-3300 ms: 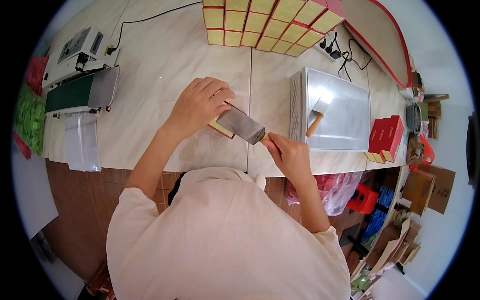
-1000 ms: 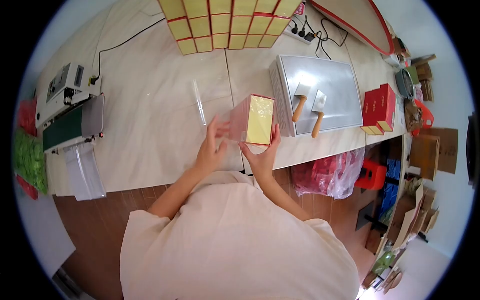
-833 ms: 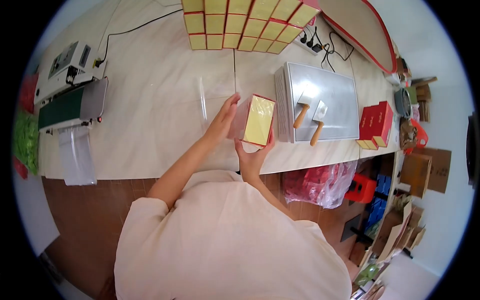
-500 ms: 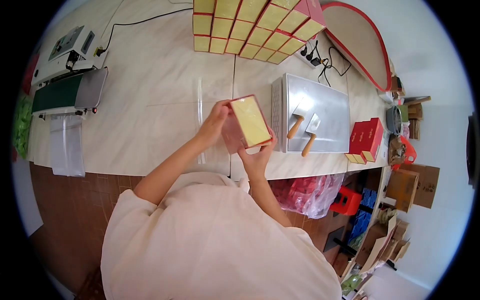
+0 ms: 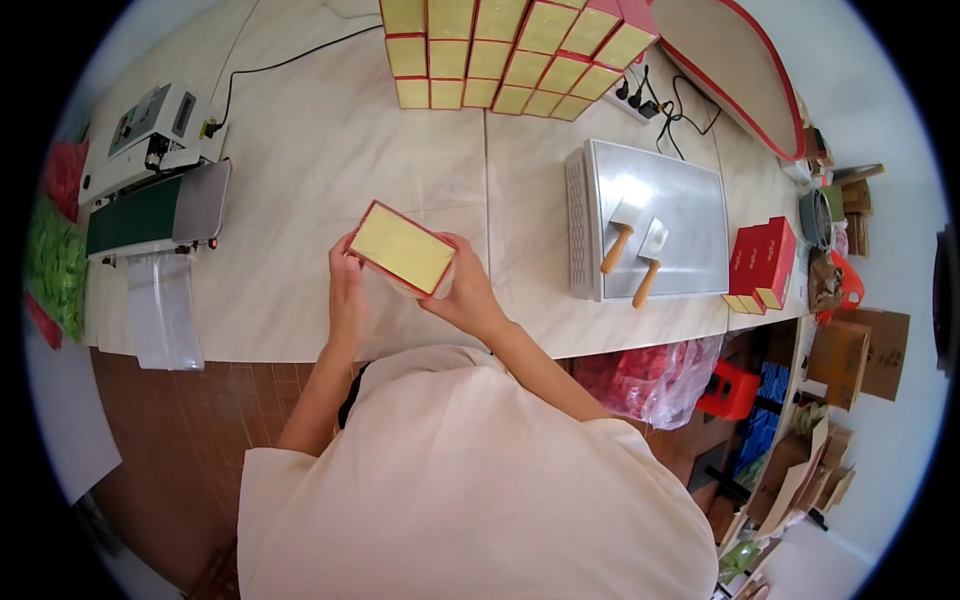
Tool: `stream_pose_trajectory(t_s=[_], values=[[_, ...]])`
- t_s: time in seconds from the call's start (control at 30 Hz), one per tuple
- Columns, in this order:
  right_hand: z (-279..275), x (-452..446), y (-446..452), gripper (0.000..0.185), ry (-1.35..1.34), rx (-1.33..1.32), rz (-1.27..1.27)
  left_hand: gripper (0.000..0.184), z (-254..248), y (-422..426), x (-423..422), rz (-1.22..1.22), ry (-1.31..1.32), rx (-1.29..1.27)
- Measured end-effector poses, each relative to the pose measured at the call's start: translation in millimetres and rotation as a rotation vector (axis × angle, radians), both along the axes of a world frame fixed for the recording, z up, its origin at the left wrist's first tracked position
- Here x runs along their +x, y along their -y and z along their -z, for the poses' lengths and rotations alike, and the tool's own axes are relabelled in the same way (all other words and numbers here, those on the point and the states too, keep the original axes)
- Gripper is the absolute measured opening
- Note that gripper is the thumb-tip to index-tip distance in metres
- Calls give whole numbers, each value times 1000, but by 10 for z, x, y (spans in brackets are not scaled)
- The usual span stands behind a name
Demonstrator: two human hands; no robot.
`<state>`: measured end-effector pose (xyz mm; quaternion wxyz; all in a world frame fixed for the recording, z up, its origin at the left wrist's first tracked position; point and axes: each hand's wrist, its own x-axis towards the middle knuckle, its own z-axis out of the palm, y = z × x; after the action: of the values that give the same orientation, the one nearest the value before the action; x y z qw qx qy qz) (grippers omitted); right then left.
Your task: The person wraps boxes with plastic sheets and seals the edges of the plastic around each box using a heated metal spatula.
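Box (image 5: pixel 405 250) held askew over the table (image 5: pixel 300 200), pale face up: I have my left hand (image 5: pixel 347 290) grasping one side and my right hand (image 5: pixel 470 290) the other, likely to steady it and leave that face uncovered. To its right, scrapers (image 5: pixel 617 248) lie on the hotplate (image 5: pixel 690 250), handles nearest me, presumably for easy reach. Beyond, a stack (image 5: pixel 448 58) sits tight, probably for stability.

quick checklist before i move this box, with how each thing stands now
1. Left hand on the box: ok, at one end.
2. Right hand on the box: ok, at the other end.
3. Scrapers out of hand: ok, both lie on the metal top.
4. Box apart from the stacked boxes: ok.
5. Box square to the table edge: not ok, turned at a slant.
6. Box underside: cannot tell, hidden.
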<state>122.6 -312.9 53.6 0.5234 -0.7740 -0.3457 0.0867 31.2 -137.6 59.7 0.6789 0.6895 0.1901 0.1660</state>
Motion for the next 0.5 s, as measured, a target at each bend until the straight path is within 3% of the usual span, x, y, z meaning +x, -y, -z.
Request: stream_pose_trajectory(t_s=[0.17, 0.23, 0.3, 0.33, 0.4, 0.43, 0.47, 0.5], values=[[-359, 178, 324, 92, 162, -202, -64, 61, -129, -186, 104, -76, 49, 98], [-301, 402, 654, 78, 284, -222, 106, 59, -308, -204, 160, -146, 108, 335], [-189, 680, 1037, 61, 348, -428, 492, 48, -634, -98, 216, -157, 143, 338], [-126, 825, 1249, 49, 504, -500, 650, 39, -703, -100, 216, -85, 130, 387], [-110, 1004, 1563, 44, 349, -743, 863, 30, -812, -68, 216, -11, 107, 442], [-81, 1046, 1668, 44, 342, -739, 859, 21, -863, -25, 245, 65, 113, 616], [-39, 1082, 1747, 39, 245, -966, 839, 16, -902, 19, 272, 141, 116, 789], [16, 1104, 1794, 35, 144, -1192, 806, 16, -932, 67, 294, 138, 106, 797]])
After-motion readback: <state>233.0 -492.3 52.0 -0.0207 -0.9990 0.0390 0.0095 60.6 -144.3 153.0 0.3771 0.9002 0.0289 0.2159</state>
